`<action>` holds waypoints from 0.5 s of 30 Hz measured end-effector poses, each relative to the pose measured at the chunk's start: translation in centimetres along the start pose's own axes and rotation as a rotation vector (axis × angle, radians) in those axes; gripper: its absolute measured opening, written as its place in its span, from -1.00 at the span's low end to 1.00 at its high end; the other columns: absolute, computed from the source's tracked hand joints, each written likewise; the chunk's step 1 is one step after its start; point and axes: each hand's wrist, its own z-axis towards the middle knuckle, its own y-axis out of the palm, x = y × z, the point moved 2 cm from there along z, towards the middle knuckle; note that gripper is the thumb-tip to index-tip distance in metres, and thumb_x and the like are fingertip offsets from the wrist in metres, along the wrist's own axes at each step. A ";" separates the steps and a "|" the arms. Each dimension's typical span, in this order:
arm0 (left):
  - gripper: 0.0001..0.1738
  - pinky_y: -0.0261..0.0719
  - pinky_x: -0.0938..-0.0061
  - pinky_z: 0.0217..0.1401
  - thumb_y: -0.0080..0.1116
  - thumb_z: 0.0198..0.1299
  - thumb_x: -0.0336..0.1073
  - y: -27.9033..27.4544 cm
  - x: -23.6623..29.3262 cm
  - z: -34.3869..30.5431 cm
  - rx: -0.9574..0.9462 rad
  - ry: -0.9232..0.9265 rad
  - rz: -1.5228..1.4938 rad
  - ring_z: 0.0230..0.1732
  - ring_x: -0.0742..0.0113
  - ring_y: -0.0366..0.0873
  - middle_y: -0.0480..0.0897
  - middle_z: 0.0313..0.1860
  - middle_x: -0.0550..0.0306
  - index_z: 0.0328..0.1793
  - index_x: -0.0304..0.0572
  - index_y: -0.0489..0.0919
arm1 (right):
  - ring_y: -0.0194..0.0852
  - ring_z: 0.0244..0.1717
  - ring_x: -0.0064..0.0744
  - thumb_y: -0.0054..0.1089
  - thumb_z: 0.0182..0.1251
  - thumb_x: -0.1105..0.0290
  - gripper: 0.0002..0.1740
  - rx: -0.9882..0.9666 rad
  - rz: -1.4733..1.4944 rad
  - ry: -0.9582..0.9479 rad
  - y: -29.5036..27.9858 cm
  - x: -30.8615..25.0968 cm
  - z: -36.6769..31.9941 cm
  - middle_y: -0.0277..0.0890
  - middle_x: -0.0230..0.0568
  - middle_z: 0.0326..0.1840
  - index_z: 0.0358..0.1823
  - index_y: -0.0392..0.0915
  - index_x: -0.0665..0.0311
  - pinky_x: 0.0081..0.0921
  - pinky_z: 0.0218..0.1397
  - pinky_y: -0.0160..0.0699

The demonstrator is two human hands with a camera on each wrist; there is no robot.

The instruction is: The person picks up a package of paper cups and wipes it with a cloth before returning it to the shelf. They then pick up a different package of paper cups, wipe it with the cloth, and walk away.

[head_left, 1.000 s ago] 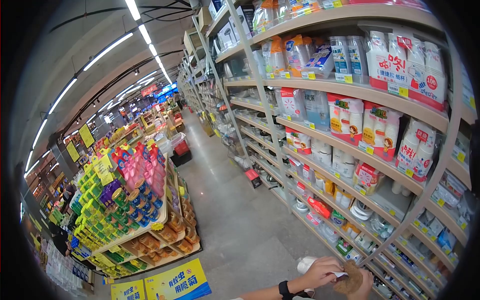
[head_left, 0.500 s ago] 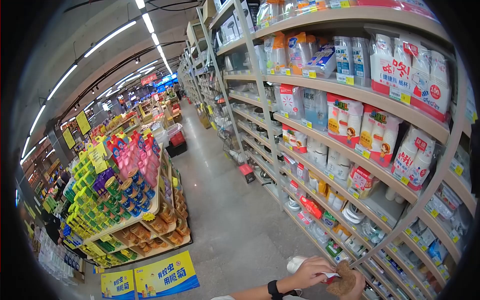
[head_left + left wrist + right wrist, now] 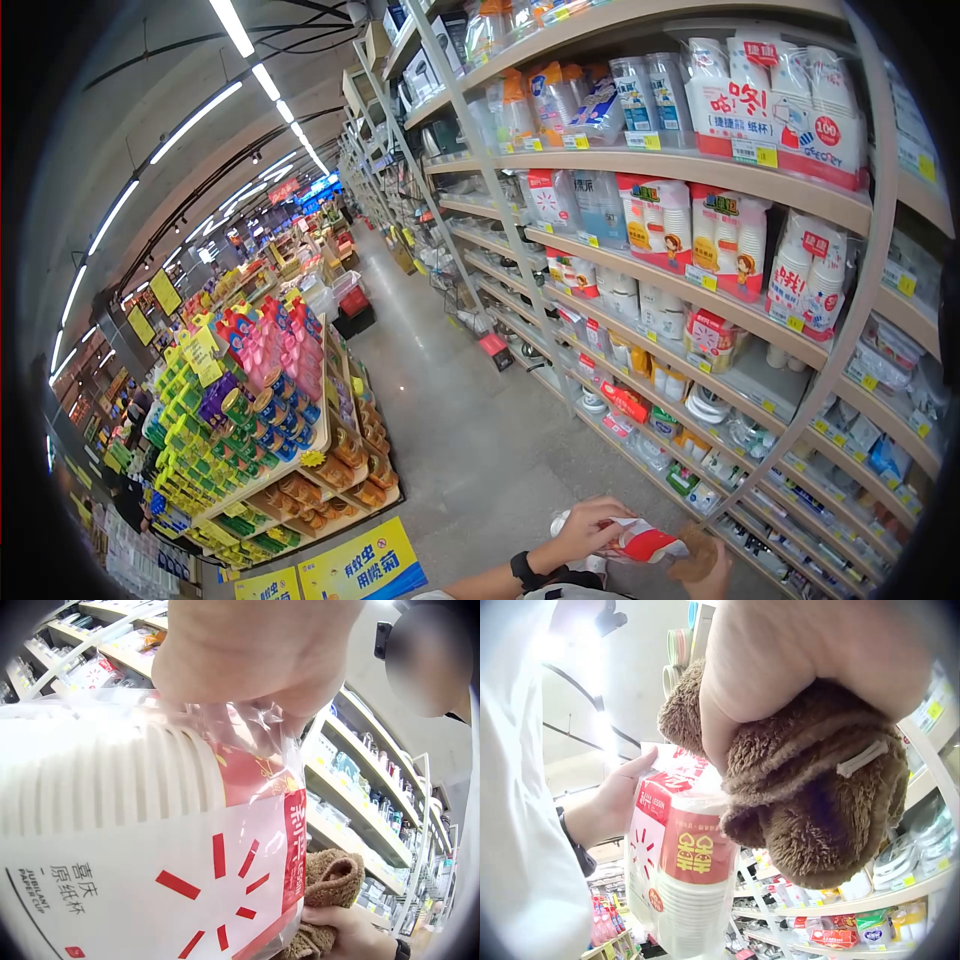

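Observation:
In the head view my left hand [image 3: 578, 532] grips a clear plastic pack of white paper cups [image 3: 645, 543] at the bottom right. The left wrist view shows the pack [image 3: 112, 787] close up, with its stacked cups, red ray pattern and the words "paper cup". My right hand [image 3: 712, 578] holds a folded, fluffy brown cloth [image 3: 802, 832] that has a small white tag. The cloth lies right at the end of the pack, overlapping its edge in the right wrist view. Fingers of the right hand are partly hidden behind the cloth.
Tall shelving [image 3: 720, 290] with bagged paper cups and plastic goods rises close on the right. A display stand [image 3: 315, 460] of bottles and cans stands on the left, with a yellow poster [image 3: 365, 560] before it. Between them runs a grey aisle floor [image 3: 455, 430].
The cup pack has turned in my left hand, so its red printed end now shows. The brown cloth has stayed in my right hand beside it. The head view has swung slightly.

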 end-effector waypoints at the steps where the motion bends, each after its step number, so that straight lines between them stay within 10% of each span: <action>1: -0.85 0.53 0.43 -0.09 0.15 0.09 -0.48 0.1 0.1 0.2 -0.003 0.006 0.001 -0.16 0.16 0.61 0.66 -0.20 -0.02 -0.21 -0.37 0.63 | 0.56 -0.08 -0.27 0.39 0.02 0.50 -0.40 0.007 0.000 -0.003 0.4 0.9 -0.6 0.56 -0.04 -0.01 0.13 0.36 0.39 -0.38 -0.10 0.59; 9: -0.86 0.52 0.42 -0.07 0.15 0.07 -0.51 1.2 0.7 1.3 -0.063 0.105 -0.067 -0.16 0.16 0.61 0.65 -0.19 -0.01 -0.23 -0.37 0.63 | 0.49 -0.32 -0.33 0.10 0.14 0.61 -0.39 -0.081 1.056 0.343 0.8 -3.8 0.8 0.50 -0.11 -0.11 0.28 0.26 0.47 -0.46 -0.31 0.55; 15: -0.86 0.51 0.42 -0.06 0.15 0.10 -0.49 -0.4 -0.2 0.4 -0.017 0.080 -0.125 -0.15 0.16 0.61 0.64 -0.18 -0.02 -0.22 -0.38 0.62 | 0.50 -0.23 -0.37 0.14 0.15 0.58 -0.56 0.173 0.331 -0.019 2.5 -0.3 1.1 0.53 -0.14 -0.09 0.12 0.42 0.47 -0.43 -0.14 0.55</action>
